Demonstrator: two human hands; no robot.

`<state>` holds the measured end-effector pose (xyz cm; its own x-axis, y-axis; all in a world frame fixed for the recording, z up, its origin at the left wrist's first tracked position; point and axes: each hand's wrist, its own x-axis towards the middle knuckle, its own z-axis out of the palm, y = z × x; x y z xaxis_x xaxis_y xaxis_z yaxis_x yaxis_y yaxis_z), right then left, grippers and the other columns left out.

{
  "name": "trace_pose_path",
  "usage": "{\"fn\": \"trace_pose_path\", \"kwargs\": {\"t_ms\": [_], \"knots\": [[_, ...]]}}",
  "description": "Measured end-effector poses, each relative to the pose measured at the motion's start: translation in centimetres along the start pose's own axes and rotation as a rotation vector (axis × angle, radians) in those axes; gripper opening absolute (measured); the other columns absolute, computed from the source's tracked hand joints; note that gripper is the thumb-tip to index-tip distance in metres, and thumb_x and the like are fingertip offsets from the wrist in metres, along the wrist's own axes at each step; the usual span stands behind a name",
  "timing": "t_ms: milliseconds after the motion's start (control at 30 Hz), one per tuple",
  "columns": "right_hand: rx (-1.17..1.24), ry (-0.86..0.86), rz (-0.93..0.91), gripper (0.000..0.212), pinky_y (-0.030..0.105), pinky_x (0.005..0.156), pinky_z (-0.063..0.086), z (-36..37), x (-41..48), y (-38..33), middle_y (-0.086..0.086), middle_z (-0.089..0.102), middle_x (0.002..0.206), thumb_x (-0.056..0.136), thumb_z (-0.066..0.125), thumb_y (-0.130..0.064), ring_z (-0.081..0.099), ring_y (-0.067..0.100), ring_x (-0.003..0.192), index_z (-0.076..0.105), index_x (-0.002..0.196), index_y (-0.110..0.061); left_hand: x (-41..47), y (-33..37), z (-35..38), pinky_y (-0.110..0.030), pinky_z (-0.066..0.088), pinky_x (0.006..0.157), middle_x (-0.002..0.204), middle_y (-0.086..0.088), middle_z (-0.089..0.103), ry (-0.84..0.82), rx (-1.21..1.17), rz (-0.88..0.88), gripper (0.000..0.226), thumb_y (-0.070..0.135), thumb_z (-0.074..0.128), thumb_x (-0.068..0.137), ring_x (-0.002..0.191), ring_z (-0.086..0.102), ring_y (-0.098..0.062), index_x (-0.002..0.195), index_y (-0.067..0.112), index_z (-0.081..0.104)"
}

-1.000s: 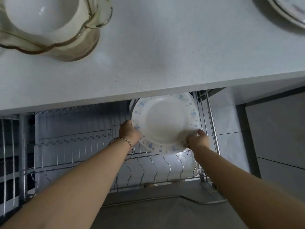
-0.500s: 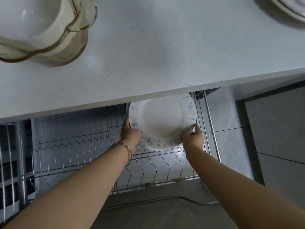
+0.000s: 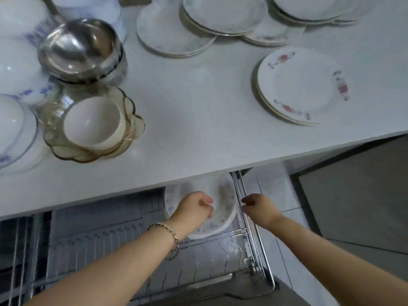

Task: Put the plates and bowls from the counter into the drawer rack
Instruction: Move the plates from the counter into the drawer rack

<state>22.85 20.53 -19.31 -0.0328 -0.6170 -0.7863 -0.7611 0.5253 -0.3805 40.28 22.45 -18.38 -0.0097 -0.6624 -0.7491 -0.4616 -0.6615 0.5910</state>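
So far only the far right end of the drawer rack (image 3: 249,230) holds anything: a blue-flowered plate (image 3: 223,208) stands on edge in the wire slots there, tucked partly under the lip of the counter (image 3: 198,120), with what may be another plate behind it, though blur keeps me from counting. My left hand (image 3: 194,208) is in front of that plate, its fingers (image 3: 206,200) loosely curled toward its face; whether they touch it or hold it I cannot tell. My right hand (image 3: 258,206) is by the rack's right rail, fingers bent and closed on nothing. The rest of the rack, stretching away to the left, shows bare wire.

Most of the work is left, I judge. On the counter sit a short stack of pink-flowered plates (image 3: 302,85) near the front right, and several more plate stacks (image 3: 223,14) along the back. On the left are the bowls: a steel bowl (image 3: 81,47), an amber glass bowl (image 3: 92,129) with a white bowl (image 3: 92,122) nested in it, and blue-patterned white bowls (image 3: 15,69) at the edge of view. None of the bowls has gone down yet, as far as I can see.
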Motion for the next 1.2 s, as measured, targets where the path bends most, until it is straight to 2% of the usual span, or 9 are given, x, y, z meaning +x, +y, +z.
{"fn": "trace_pose_path", "kwargs": {"t_ms": [67,167,300,533,600,667,767,1067,1200], "knots": [[-0.014,0.010,-0.063,0.038,0.033,0.092,0.048,-4.5,-1.2,-0.2,0.011,0.065,0.111,0.089,0.052,-0.014,0.062,0.024,0.101,0.058,0.126,-0.007,-1.3,5.0,0.2,-0.010,0.045,0.049,0.084,0.000,0.066,-0.047,-0.035,0.088,0.022,0.003,0.042,0.092,0.060,0.061,-0.008,0.105,0.012,0.058],[-0.013,0.065,-0.153,0.031,0.027,0.073,0.049,-12.2,-2.1,-0.6,0.007,0.066,0.094,0.089,0.053,-0.014,0.060,0.019,0.083,0.061,0.118,-0.009,-1.2,12.3,0.8,-0.019,0.047,0.050,0.074,0.003,0.063,0.066,-0.099,0.224,0.025,0.000,0.042,0.090,0.043,0.055,-0.003,0.105,0.013,0.056],[0.006,0.306,-0.267,0.030,0.023,0.068,0.044,-22.1,-0.5,-1.3,0.009,0.067,0.097,0.089,0.051,-0.013,0.060,0.022,0.082,0.063,0.116,-0.010,2.0,20.5,2.3,-0.041,0.052,0.084,0.086,-0.001,0.058,0.262,-0.223,0.220,0.035,0.004,0.050,0.086,0.075,0.060,-0.021,0.121,0.007,0.051],[-0.015,0.463,-0.149,0.052,0.043,0.103,0.037,-30.8,6.7,-1.8,0.023,0.037,0.138,0.092,0.045,-0.018,0.041,0.040,0.126,0.031,0.142,-0.010,7.6,26.7,4.5,-0.031,0.050,0.064,0.105,-0.020,0.065,0.375,-0.358,-0.009,0.033,0.003,0.061,0.081,0.087,0.062,-0.026,0.113,-0.006,0.058],[-0.024,0.446,-0.094,0.048,0.044,0.104,0.038,-31.6,8.5,-2.0,0.023,0.044,0.134,0.091,0.048,-0.023,0.042,0.039,0.127,0.040,0.135,-0.005,8.9,26.6,5.0,-0.040,0.056,0.077,0.111,-0.020,0.065,0.390,-0.423,-0.027,0.036,-0.004,0.061,0.077,0.094,0.064,-0.031,0.113,-0.003,0.058],[-0.066,0.409,-0.081,0.022,0.038,0.096,0.042,-32.0,9.5,-2.2,0.017,0.065,0.101,0.088,0.047,-0.021,0.057,0.036,0.111,0.060,0.093,-0.005,10.4,26.0,5.1,-0.047,0.054,0.088,0.113,-0.018,0.065,0.416,-0.441,-0.052,0.039,-0.006,0.061,0.072,0.101,0.064,-0.034,0.110,0.003,0.058],[0.074,0.352,-0.082,0.030,0.027,0.061,0.046,-32.1,9.9,-1.9,0.007,0.055,0.054,0.084,0.049,-0.010,0.061,0.027,0.062,0.049,0.054,-0.008,11.3,25.5,4.9,-0.053,0.053,0.088,0.115,-0.018,0.065,0.415,-0.483,-0.055,0.041,-0.008,0.062,0.071,0.102,0.064,-0.035,0.108,0.007,0.058],[0.125,0.352,-0.266,0.030,0.023,0.048,0.043,-27.2,3.8,0.3,0.001,0.056,0.042,0.081,0.056,-0.011,0.057,0.016,0.045,0.050,0.052,-0.010,4.4,21.3,3.5,-0.044,0.055,0.076,0.102,-0.014,0.055,0.391,-0.485,-0.034,0.046,-0.016,0.060,0.074,0.095,0.057,-0.031,0.113,0.005,0.047],[0.143,0.318,-0.312,0.011,0.020,0.045,0.040,-21.7,-1.2,0.4,-0.003,0.058,0.041,0.080,0.058,-0.015,0.056,0.003,0.037,0.057,0.079,-0.004,-1.9,16.0,1.1,-0.041,0.055,0.067,0.092,-0.009,0.057,0.307,-0.472,-0.074,0.034,-0.016,0.058,0.075,0.092,0.058,-0.030,0.087,0.013,0.046]]}}
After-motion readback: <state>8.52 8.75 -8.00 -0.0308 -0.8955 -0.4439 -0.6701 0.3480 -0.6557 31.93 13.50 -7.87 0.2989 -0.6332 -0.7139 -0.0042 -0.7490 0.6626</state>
